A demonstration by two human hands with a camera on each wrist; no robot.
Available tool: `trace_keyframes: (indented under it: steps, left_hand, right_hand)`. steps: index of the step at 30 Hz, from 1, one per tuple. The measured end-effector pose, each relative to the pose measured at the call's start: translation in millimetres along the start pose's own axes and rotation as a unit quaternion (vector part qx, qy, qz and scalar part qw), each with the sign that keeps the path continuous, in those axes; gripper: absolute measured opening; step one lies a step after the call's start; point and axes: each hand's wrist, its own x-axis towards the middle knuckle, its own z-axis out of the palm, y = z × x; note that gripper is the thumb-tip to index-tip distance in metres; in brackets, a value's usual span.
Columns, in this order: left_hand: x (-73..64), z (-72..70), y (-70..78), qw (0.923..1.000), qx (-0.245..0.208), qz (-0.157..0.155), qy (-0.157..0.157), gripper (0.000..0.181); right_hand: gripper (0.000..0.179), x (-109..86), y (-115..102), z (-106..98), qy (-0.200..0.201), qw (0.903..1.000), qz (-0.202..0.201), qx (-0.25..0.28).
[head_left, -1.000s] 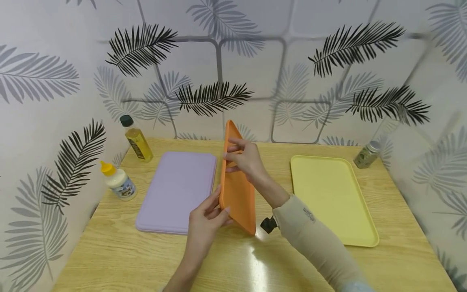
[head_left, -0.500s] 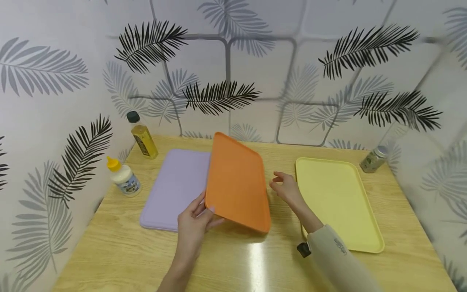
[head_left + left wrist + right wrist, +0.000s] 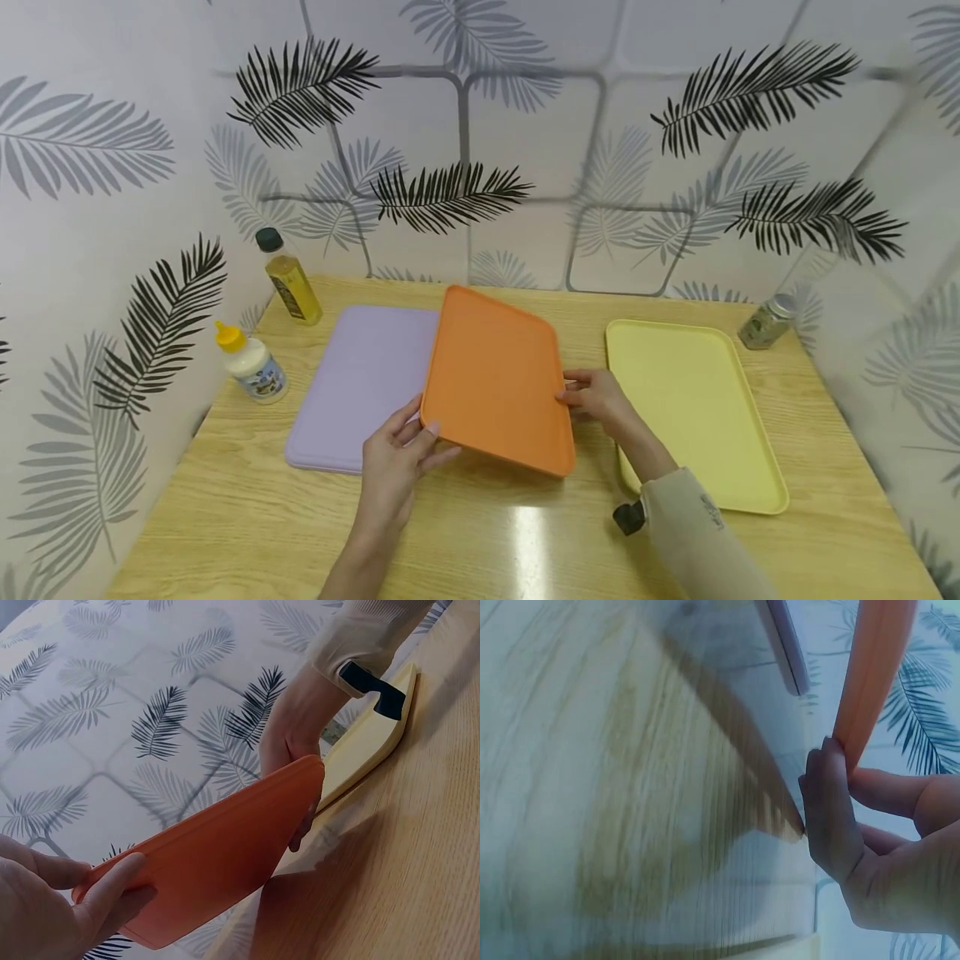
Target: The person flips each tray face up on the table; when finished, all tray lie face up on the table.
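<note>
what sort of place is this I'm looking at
Probably an indoor tabletop work corner, perhaps kitchen-like: there's a wood-grain table set against leaf-patterned walls, with an orange tray and a bottle of yellow liquid in view.

In the head view the orange tray [image 3: 495, 379] hides part of the lilac tray [image 3: 363, 379], and lettering [image 3: 711, 511] on the right sleeve [image 3: 678, 521] is too small to read. The left wrist view's edge crops the left hand [image 3: 49, 904]; the right wrist view's top edge cuts off the orange tray.
</note>
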Motion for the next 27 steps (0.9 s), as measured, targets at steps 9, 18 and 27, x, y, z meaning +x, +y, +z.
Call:
trace_keyframes:
  steps: [9,18,27]
  left_hand:
    - [6.6,-2.4,-1.8,0.9987,-0.034,-0.017,-0.033,0.043]
    - [26.6,-15.7,-12.5,0.9953,-0.003,-0.077,-0.058,0.044]
    - [54.4,-21.8,-17.7,0.9893,0.085,-0.112,-0.039,0.043]
  right_hand:
    - [0.051,-4.0,3,-11,0.004,0.9980,0.022,0.058]
    - [0.052,-17.0,6,-21,-0.009,0.9988,0.013,0.046]
    - [0.056,-31.8,11,-32,-0.027,0.9978,0.006,0.060]
